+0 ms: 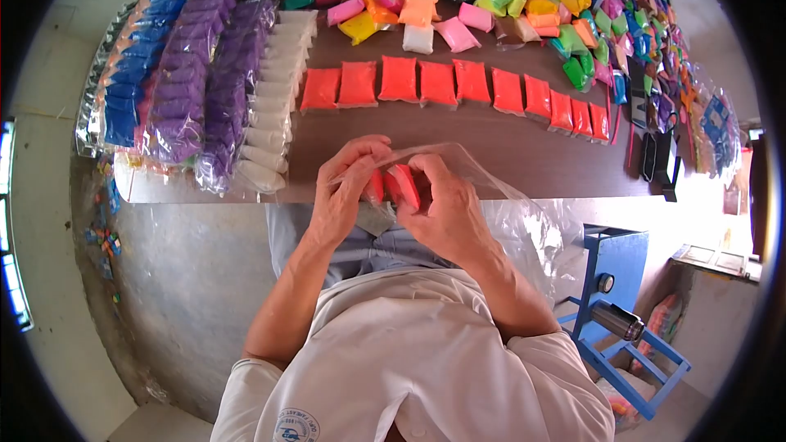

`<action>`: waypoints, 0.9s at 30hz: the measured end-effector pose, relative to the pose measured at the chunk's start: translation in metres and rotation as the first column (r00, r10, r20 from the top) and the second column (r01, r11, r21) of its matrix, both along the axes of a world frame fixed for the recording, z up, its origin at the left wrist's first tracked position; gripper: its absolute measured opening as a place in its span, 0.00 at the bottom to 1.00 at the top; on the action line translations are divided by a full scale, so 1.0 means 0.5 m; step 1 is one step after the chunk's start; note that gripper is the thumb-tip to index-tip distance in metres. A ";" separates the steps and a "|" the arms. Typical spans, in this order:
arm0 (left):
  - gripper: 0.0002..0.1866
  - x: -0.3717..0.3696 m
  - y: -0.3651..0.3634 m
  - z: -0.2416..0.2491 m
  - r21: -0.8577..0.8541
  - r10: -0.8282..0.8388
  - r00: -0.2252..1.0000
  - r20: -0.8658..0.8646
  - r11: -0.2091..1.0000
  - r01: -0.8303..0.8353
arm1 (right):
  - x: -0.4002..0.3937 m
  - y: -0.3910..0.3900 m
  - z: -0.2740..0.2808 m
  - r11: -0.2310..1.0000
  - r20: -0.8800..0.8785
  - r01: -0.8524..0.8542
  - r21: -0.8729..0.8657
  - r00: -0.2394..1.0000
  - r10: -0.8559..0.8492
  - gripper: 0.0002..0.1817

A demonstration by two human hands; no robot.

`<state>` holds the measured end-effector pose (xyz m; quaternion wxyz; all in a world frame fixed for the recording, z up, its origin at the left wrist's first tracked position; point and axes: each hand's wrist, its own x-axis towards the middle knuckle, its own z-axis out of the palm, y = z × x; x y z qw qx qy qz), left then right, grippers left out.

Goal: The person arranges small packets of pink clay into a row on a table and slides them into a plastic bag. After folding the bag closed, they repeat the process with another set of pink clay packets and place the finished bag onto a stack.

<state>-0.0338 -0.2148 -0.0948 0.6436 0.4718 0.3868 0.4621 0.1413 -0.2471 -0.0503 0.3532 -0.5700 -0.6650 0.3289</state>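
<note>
At the table's front edge, my right hand [446, 205] is closed around a red packet [404, 187], its fingers bent over the packet's side. My left hand [340, 188] pinches the clear plastic bag [471, 165], and another red packet [376, 187] shows beside its fingers. The bag spreads over both hands and hangs down to the right. Beyond my hands, a row of red packets [399, 79] curves across the brown table [344, 129].
Bagged stacks of blue [135, 74], purple [178, 74] and white packets [274, 102] stand on the left. Many coloured packets [458, 33] are piled at the back and right. A black holder [657, 160] sits near the right edge. A blue stool [618, 266] with a metal flask [616, 321] is lower right.
</note>
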 end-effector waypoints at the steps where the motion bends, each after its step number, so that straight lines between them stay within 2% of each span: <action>1: 0.19 0.002 0.000 0.001 -0.012 -0.006 1.000 0.008 1.000 0.006 | 0.000 -0.002 -0.003 1.000 0.001 0.001 -0.001 1.000 -0.001 0.26; 4: 0.19 -0.001 -0.001 0.017 -0.090 -0.037 0.999 -0.034 0.995 0.034 | -0.007 -0.001 -0.004 0.997 0.014 0.035 0.072 0.999 -0.036 0.27; 7: 0.20 0.002 -0.006 0.014 -0.019 -0.016 0.999 -0.040 1.000 0.015 | -0.013 0.005 0.013 0.989 0.093 0.013 0.147 0.995 -0.027 0.28; 9: 0.20 0.003 -0.001 0.007 0.022 -0.009 1.000 -0.026 1.000 0.009 | 0.000 0.005 0.013 0.983 -0.053 -0.179 0.037 0.982 0.181 0.33; 13: 0.23 0.001 -0.003 0.013 0.045 -0.038 0.998 -0.055 0.998 0.041 | 0.015 0.008 0.010 0.973 -0.129 -0.231 -0.023 0.965 0.226 0.34; 15: 0.25 0.004 -0.003 0.016 0.045 -0.054 0.996 -0.072 0.997 0.057 | 0.020 0.011 -0.007 0.973 0.003 -0.229 -0.013 0.973 0.229 0.33; 16: 0.27 0.004 -0.003 0.018 0.043 -0.067 0.993 -0.092 0.997 0.072 | 0.019 0.011 -0.006 0.974 0.004 -0.228 -0.012 0.974 0.228 0.33; 18: 0.26 0.003 -0.005 0.031 0.017 -0.086 0.994 -0.071 0.996 0.087 | 0.012 0.010 -0.005 0.972 0.163 -0.191 0.140 0.972 0.168 0.30; 20: 0.25 0.005 -0.005 0.032 -0.008 -0.105 0.993 -0.049 0.994 0.105 | 0.007 0.011 -0.008 0.965 0.144 -0.183 0.186 0.977 0.158 0.29; 21: 0.25 0.006 -0.005 0.025 0.056 -0.102 0.992 -0.081 0.993 0.106 | 0.005 0.012 -0.009 0.957 0.125 -0.177 0.231 0.981 0.151 0.28; 23: 0.25 0.009 -0.003 0.017 0.124 -0.103 0.988 -0.112 0.985 0.117 | 0.003 0.016 -0.007 0.958 0.118 -0.188 0.215 0.979 0.166 0.26; 25: 0.24 0.009 -0.001 0.018 0.221 -0.049 0.974 -0.221 0.970 0.099 | 0.004 0.018 -0.003 0.959 0.110 -0.201 0.202 0.977 0.182 0.23; 27: 0.23 0.012 -0.002 0.025 0.182 -0.055 0.975 -0.216 0.979 0.095 | 0.006 0.016 0.001 0.958 0.158 -0.202 0.205 0.972 0.172 0.22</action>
